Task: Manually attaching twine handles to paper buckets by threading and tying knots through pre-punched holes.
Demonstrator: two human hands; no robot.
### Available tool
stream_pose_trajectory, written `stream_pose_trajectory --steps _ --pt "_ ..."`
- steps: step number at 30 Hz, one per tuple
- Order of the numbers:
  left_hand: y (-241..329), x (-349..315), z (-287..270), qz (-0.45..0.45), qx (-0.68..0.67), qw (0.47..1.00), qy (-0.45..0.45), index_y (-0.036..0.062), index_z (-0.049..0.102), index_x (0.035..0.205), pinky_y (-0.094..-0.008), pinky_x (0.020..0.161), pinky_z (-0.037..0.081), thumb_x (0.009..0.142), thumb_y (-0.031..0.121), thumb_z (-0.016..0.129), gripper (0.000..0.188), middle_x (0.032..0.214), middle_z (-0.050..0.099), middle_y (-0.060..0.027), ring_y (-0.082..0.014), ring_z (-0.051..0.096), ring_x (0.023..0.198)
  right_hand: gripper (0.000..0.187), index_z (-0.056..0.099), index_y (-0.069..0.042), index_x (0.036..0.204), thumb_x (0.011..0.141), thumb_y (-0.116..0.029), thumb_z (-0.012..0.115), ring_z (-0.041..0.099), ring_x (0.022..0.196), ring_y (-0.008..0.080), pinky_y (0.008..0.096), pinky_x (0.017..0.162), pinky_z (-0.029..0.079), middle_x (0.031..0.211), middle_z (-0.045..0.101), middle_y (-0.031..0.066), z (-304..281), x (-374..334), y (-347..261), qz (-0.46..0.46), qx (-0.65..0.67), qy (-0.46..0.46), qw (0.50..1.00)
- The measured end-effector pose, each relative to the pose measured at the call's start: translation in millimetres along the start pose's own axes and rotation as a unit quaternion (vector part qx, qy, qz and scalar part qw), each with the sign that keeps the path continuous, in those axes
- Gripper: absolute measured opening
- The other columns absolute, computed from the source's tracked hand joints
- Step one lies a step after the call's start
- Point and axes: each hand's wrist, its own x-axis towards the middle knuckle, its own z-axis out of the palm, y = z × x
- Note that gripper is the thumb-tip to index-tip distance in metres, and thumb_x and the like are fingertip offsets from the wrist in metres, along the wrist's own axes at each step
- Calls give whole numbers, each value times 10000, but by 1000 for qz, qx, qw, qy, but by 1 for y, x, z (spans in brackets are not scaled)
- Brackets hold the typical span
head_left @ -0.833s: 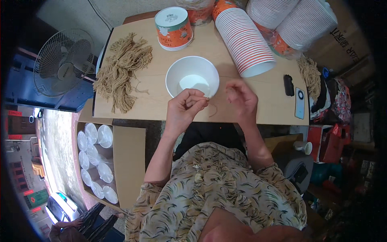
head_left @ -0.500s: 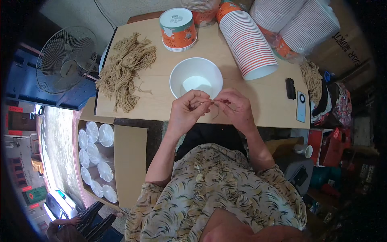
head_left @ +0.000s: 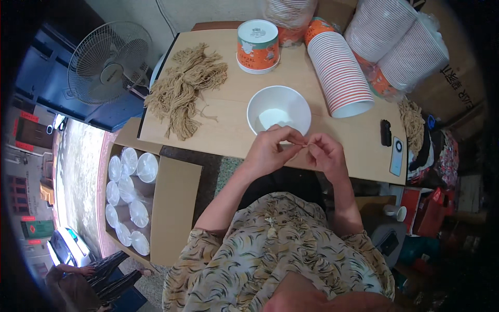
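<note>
A thin tan strand, mostly hidden by fingers, sits where the two hands meet, above the near edge of the pale wooden tabletop. The left hand has its grip pinched on the strand, thumb and curled index finger together, knuckles raised; its forearm slants up and inward from a bent elbow. The right hand faces it, thumb and fingertips also closed on the strand, other fingers folded, the forearm nearly upright. Just beyond the left knuckles stands an open white round bowl, its near rim partly covered by that hand. Farther out lie a loose heap of tan twisted cord to the left, an upturned orange-and-green printed bowl behind, and a long tilted stack of white bowls with orange-red rims to the right.
</note>
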Motion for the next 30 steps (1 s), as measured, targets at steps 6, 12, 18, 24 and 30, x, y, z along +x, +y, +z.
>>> stream_pose_trajectory --steps 6,12,18,24,30 --pt "-6 -1 5 9 -30 998 -52 39 660 1111 -282 663 558 864 18 733 258 940 734 -86 -148 708 825 115 594 -53 992 1013 -165 573 504 634 27 189 551 400 757 566 -36 11 -9 -10 26 -31 38 998" --pt "-18 -2 9 83 17 995 -53 14 639 1125 -330 706 575 838 -12 722 300 924 737 -142 -232 730 850 91 609 -30 999 991 -121 613 498 723 18 189 623 417 824 561 -48 25 -18 -20 -35 -78 38 996" --pt "-13 -12 -7 87 131 987 -11 -2 668 1067 -362 742 576 838 8 709 233 904 731 -176 -292 733 847 59 611 -28 977 983 -86 623 470 734 6 177 644 394 837 543 -63 28 -16 -21 -70 -141 30 987" --pt "-13 -19 -24 21 103 994 -21 15 675 1095 -328 662 561 887 74 721 221 894 745 -121 -199 726 772 74 621 -33 980 975 -103 645 488 736 19 185 658 410 820 549 -64 16 -4 -22 -57 -178 18 982" --pt "-16 -8 -25 19 76 991 -106 -11 662 1151 -288 616 531 939 145 698 265 858 715 -71 -107 637 679 72 633 -27 1000 979 -95 636 535 725 23 195 649 458 817 591 -41 12 -4 -22 -78 -191 -12 978"
